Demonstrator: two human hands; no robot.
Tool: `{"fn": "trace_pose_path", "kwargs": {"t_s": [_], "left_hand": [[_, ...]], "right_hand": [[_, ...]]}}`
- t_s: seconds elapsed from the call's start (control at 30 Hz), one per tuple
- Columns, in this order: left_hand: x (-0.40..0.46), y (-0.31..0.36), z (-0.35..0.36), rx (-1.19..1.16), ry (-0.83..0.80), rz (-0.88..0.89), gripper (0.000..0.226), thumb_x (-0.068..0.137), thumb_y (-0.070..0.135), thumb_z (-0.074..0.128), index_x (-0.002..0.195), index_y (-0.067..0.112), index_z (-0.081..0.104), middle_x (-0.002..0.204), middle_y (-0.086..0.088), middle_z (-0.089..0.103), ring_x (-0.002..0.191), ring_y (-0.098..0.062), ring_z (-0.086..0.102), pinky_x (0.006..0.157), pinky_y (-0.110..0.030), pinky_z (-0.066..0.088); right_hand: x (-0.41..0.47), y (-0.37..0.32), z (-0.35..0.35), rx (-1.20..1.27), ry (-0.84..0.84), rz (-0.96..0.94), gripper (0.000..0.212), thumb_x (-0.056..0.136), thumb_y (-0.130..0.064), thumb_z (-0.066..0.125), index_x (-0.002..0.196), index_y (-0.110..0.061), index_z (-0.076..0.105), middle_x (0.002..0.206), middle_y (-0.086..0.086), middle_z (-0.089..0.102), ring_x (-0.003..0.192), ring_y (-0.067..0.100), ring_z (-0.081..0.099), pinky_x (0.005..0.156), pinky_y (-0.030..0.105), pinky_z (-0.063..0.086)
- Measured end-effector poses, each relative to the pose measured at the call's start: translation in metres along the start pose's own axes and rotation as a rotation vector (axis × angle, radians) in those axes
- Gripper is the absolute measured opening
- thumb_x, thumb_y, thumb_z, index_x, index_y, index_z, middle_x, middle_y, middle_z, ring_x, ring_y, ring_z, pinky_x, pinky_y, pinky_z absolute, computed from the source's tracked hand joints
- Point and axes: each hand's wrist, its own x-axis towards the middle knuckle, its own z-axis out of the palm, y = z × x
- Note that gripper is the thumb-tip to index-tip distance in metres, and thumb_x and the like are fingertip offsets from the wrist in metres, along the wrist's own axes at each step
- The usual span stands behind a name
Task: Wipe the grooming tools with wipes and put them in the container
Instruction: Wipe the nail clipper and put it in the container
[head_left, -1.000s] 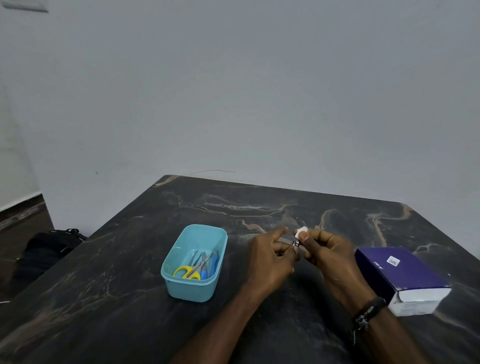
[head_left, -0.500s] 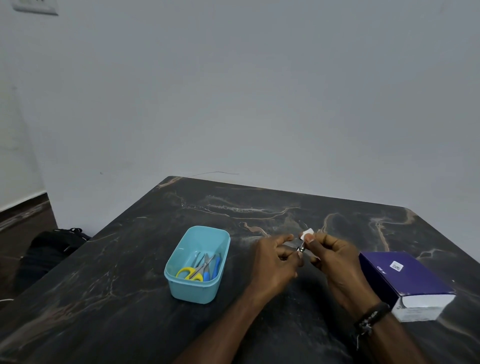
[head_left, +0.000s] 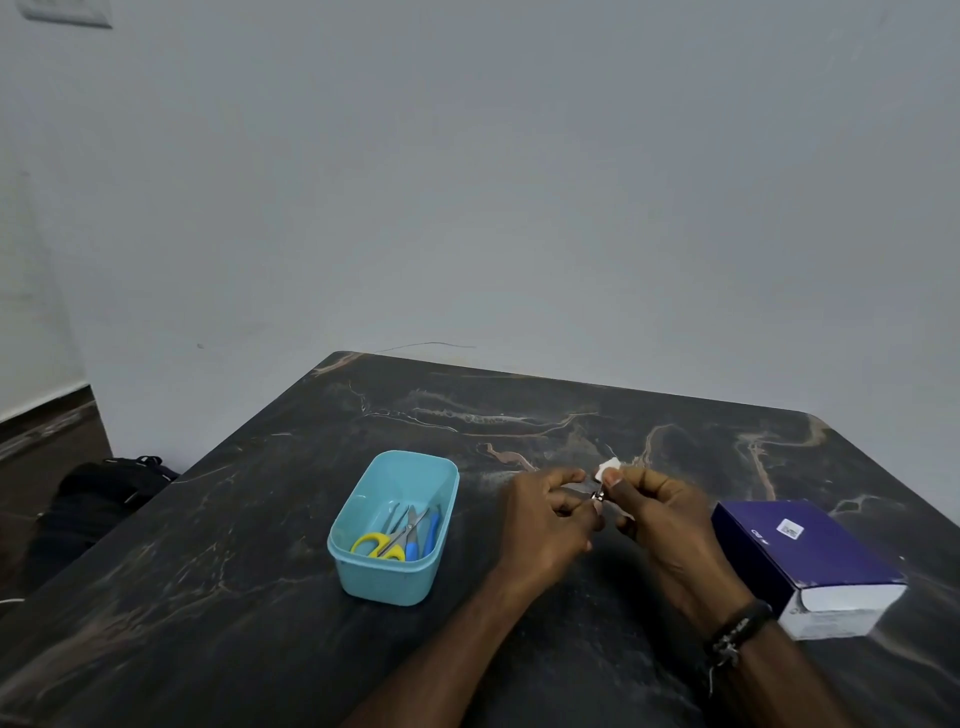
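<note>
From my remote seat, little differs over the last second. My right hand (head_left: 662, 512) has worked the small white wipe (head_left: 607, 469) along the small silver metal grooming tool (head_left: 594, 491): the wipe sat close against my left hand's (head_left: 545, 519) fingertips before, and now it stands a little further toward the tool's right end, poking up above my right thumb. My left index finger, stretched out straight earlier, now curls more over the tool. Both hands sit slightly lower in view.
</note>
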Motion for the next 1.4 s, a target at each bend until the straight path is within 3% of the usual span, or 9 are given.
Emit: {"fn": "trace_pose_path", "kwargs": {"t_s": [0.17,0.53,0.7,0.87,1.0,1.07,1.2,1.3,1.4], "left_hand": [[0.002,0.000,-0.003,-0.036,0.029,-0.018,0.031,0.085,0.005,0.067,0.115,0.008,0.062,0.075,-0.010,0.074,0.047,-0.007,0.062,0.043,-0.013,0.044],[0.002,0.001,-0.001,-0.123,0.044,-0.043,0.017,0.079,0.005,0.074,0.094,0.003,0.067,0.068,-0.010,0.069,0.046,-0.004,0.059,0.044,-0.013,0.044],[0.005,0.005,-0.006,-0.302,0.157,-0.074,0.026,0.076,0.001,0.076,0.099,0.009,0.065,0.080,-0.013,0.074,0.062,-0.015,0.067,0.052,-0.020,0.053],[0.006,0.009,-0.010,-0.525,0.213,-0.159,0.036,0.074,-0.006,0.075,0.105,0.008,0.063,0.081,-0.013,0.074,0.065,-0.017,0.069,0.057,-0.025,0.058],[0.009,0.009,-0.012,-0.693,0.231,-0.235,0.032,0.074,-0.002,0.076,0.104,0.002,0.064,0.080,-0.013,0.074,0.063,-0.017,0.068,0.058,-0.027,0.057],[0.010,0.008,-0.012,-0.691,0.214,-0.250,0.026,0.075,0.002,0.076,0.099,-0.001,0.066,0.081,-0.014,0.072,0.063,-0.017,0.066,0.060,-0.027,0.056],[0.008,0.005,-0.009,-0.559,0.128,-0.220,0.022,0.078,0.008,0.075,0.098,0.003,0.068,0.088,-0.014,0.075,0.075,-0.020,0.070,0.070,-0.032,0.057],[0.009,0.004,-0.010,-0.497,0.078,-0.184,0.016,0.082,0.005,0.071,0.096,0.011,0.068,0.090,-0.010,0.075,0.077,-0.016,0.072,0.066,-0.025,0.058],[0.010,0.003,-0.012,-0.466,0.093,-0.145,0.016,0.084,0.003,0.068,0.090,0.017,0.068,0.087,-0.008,0.075,0.076,-0.016,0.072,0.067,-0.027,0.059]], "right_hand": [[-0.001,0.000,0.001,-0.059,-0.068,0.008,0.013,0.088,-0.016,0.063,0.086,-0.007,0.072,0.089,0.017,0.072,0.082,0.022,0.061,0.075,0.037,0.045],[0.010,0.005,-0.007,0.056,0.083,0.030,0.014,0.086,-0.023,0.067,0.086,-0.010,0.073,0.088,0.013,0.071,0.087,0.024,0.060,0.073,0.036,0.044],[0.012,0.004,-0.012,0.065,0.003,0.113,0.016,0.086,-0.023,0.066,0.085,-0.008,0.073,0.085,0.013,0.065,0.083,0.026,0.053,0.071,0.037,0.042],[0.008,0.002,-0.009,0.009,-0.073,0.128,0.015,0.088,-0.019,0.064,0.085,-0.007,0.072,0.091,0.008,0.069,0.086,0.019,0.056,0.070,0.034,0.039],[0.004,0.001,-0.005,-0.018,-0.145,0.133,0.017,0.088,-0.014,0.064,0.084,0.002,0.071,0.077,0.009,0.066,0.070,0.014,0.055,0.060,0.026,0.040],[0.002,0.004,-0.001,-0.032,-0.173,0.123,0.021,0.087,-0.015,0.066,0.083,0.005,0.070,0.072,0.010,0.063,0.061,0.012,0.049,0.053,0.022,0.038],[0.001,0.007,0.004,-0.070,-0.183,0.113,0.018,0.086,-0.016,0.067,0.081,0.001,0.072,0.077,0.013,0.066,0.067,0.013,0.050,0.054,0.022,0.038],[0.002,0.006,0.003,-0.086,-0.170,0.091,0.014,0.087,-0.013,0.066,0.077,-0.005,0.072,0.071,0.007,0.067,0.063,0.009,0.054,0.052,0.019,0.040],[0.001,0.006,0.004,-0.086,-0.133,0.060,0.012,0.087,-0.011,0.065,0.079,-0.005,0.072,0.067,0.002,0.066,0.061,0.006,0.056,0.049,0.014,0.042]]}}
